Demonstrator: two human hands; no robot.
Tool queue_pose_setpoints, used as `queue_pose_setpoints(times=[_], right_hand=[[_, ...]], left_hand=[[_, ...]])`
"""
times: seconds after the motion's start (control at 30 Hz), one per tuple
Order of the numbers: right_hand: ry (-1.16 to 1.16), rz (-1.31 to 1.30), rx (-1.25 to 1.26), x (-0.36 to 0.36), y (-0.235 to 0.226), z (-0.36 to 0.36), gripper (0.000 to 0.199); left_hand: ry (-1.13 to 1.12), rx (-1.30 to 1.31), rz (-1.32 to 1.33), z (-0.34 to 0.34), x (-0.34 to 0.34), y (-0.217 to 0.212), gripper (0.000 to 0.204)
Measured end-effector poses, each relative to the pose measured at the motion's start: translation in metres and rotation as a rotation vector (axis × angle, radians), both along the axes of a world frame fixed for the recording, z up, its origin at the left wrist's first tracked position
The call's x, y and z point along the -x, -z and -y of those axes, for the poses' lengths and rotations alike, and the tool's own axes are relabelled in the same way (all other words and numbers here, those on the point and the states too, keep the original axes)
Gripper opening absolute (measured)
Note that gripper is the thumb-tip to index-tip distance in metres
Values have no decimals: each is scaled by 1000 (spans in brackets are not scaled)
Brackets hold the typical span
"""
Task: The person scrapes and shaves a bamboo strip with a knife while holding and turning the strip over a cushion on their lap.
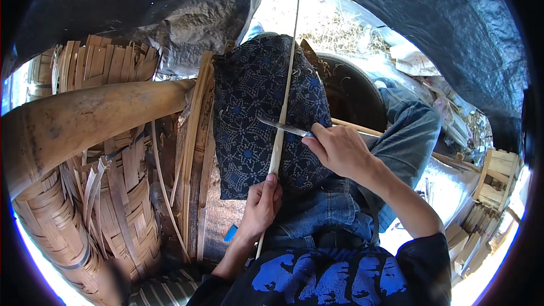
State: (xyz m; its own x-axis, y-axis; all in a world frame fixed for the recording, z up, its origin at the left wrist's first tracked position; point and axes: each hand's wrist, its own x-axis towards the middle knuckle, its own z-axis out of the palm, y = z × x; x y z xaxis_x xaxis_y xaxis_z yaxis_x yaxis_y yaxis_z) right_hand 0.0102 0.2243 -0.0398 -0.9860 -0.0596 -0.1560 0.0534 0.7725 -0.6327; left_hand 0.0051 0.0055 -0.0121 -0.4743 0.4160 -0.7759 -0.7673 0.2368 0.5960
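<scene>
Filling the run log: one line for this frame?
left hand: grips bamboo strip | right hand: holds knife across strip | strip lies on patterned cloth over knee | woven basket at left

Left hand [262,203] low near the lap, grip closed, thumb pointing up, bare forearm rising from the lower edge, right hand [337,148] higher and forward, grip curled shut, knuckles up, forearm angled in from the right
</scene>
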Motion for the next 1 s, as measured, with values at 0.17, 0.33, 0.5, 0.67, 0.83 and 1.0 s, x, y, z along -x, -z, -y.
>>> queue_pose_setpoints(times=[0.17, 0.33, 0.5, 0.67, 0.83, 1.0], right_hand=[[21, 83, 4, 0, 5, 9, 41], [46, 110, 8, 4, 13, 15, 43], [54, 147, 42, 7, 17, 17, 43], [14, 65, 52, 14, 22, 18, 43], [120, 29, -53, 42, 33, -1, 42], [287, 85, 244, 52, 8, -17, 41]], left_hand=[[-4, 31, -5, 1, -3, 4, 50], [37, 85, -106, -1, -7, 1, 49], [21, 118, -84, -1, -7, -5, 49], [21, 165, -107, 0, -9, -15, 49], [95, 232, -93, 14, -33, -33, 49], [30, 163, -95, 19, -33, -17, 49]])
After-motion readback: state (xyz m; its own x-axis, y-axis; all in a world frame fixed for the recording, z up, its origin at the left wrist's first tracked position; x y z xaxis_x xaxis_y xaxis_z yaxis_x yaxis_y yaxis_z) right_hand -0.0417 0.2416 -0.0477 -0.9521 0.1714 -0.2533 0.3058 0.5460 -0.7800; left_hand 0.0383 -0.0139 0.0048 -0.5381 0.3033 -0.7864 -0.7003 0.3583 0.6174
